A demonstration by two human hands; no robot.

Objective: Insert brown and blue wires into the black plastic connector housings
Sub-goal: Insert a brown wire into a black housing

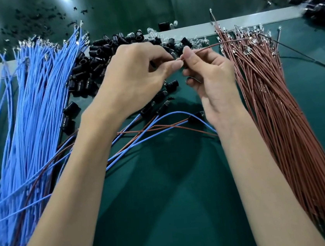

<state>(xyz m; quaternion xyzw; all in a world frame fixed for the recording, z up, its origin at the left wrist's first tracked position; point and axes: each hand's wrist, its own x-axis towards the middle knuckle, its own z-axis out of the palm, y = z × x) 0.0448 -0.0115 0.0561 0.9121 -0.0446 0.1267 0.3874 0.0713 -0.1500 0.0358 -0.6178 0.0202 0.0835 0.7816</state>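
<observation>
Brown wire (219,44) is being pinched by the right hand (211,80), its tip being held against the left hand (137,73), which is clamped on a mostly hidden part, probably a black housing. Insertion is being started; next, exact aligning is being called for.

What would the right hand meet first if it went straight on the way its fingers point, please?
Probably the left hand, whose thumb nearly touches it; housings lie beyond; depth is unclear.
</observation>
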